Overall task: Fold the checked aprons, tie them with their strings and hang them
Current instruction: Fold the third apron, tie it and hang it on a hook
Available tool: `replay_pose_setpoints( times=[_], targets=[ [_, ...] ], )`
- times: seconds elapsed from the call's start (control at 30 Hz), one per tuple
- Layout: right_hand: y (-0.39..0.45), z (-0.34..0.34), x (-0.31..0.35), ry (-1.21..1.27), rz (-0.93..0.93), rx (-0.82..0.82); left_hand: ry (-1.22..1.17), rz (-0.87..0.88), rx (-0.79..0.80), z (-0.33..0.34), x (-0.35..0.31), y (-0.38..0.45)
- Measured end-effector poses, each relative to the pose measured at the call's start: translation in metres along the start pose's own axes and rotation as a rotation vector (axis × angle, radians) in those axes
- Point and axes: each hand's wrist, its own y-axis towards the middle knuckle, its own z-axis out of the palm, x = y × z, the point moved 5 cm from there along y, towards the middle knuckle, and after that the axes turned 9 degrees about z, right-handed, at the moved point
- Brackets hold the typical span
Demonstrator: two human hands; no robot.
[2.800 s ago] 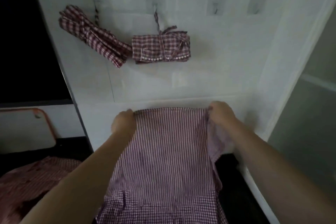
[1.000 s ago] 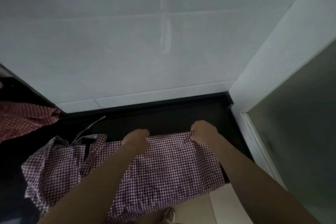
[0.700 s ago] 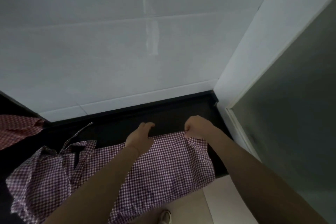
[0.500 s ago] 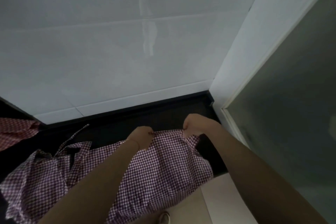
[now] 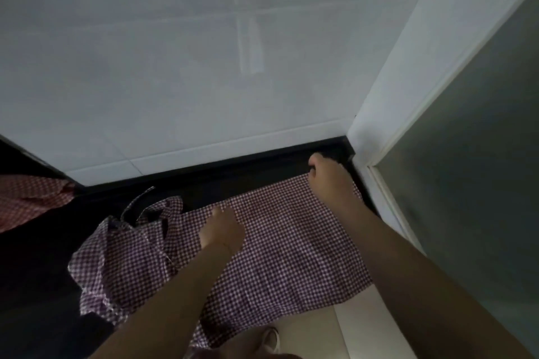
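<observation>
A red-and-white checked apron [image 5: 280,256] lies spread over the black counter [image 5: 262,172], its near part hanging over the front edge. Its left part is bunched up [image 5: 122,256], and a thin string [image 5: 137,202] sticks out toward the wall. My left hand [image 5: 221,232] rests on the apron's far edge near the middle, fingers curled on the cloth. My right hand [image 5: 328,181] holds the far right corner close to the wall corner, fingers curled down over the edge.
Another checked apron [image 5: 29,198] lies on the counter at the far left. A white tiled wall [image 5: 204,67] rises just behind the counter. A white frame and a grey panel [image 5: 481,154] close off the right. Below are pale floor tiles and a shoe [image 5: 271,341].
The apron came down from in front of the wall onto the counter. In the last half second my hands moved apart along its far edge, the right toward the corner, stretching the cloth flat.
</observation>
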Motion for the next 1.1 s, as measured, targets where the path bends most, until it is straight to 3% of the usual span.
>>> replay_pose_setpoints(
  times=[0.07,0.2,0.27,0.37,0.5,0.6,0.67,0.77,0.83,0.9,1.0,1.1],
  targets=[
    [-0.019,0.046,-0.002,-0.025,-0.070,0.208,0.069,-0.044,0.148,0.028,0.016,-0.010],
    [-0.049,0.110,-0.023,-0.162,-0.003,0.507,0.166,-0.042,0.185,0.048,0.030,-0.012],
    [-0.055,0.123,-0.031,-0.180,0.039,0.496,0.171,-0.028,0.200,0.049,0.040,-0.002],
    [-0.057,0.115,-0.039,-0.114,0.058,0.299,0.188,0.040,0.185,0.031,0.065,0.026],
    [-0.057,0.083,-0.084,-0.067,0.361,0.092,0.271,0.039,0.134,0.000,0.083,0.058],
    [-0.065,0.078,-0.118,-0.010,0.641,0.256,0.351,0.008,-0.041,-0.005,0.057,0.044],
    [-0.073,0.084,-0.126,-0.007,0.694,0.346,0.318,0.133,-0.165,0.003,0.019,0.024],
    [-0.080,0.096,-0.130,-0.003,0.695,0.372,0.123,0.349,-0.015,0.044,-0.032,-0.010],
    [-0.082,0.097,-0.130,0.034,0.690,0.464,0.155,0.352,0.153,0.065,-0.051,-0.028],
    [-0.077,0.087,-0.120,0.181,0.657,0.556,0.198,0.319,0.213,0.075,-0.059,-0.037],
    [-0.063,0.052,-0.078,0.719,0.621,0.621,0.076,0.387,0.174,0.070,-0.084,-0.042],
    [-0.047,0.008,-0.026,1.093,0.353,0.663,-0.344,0.433,-0.188,0.030,-0.111,-0.047]
  ],
)
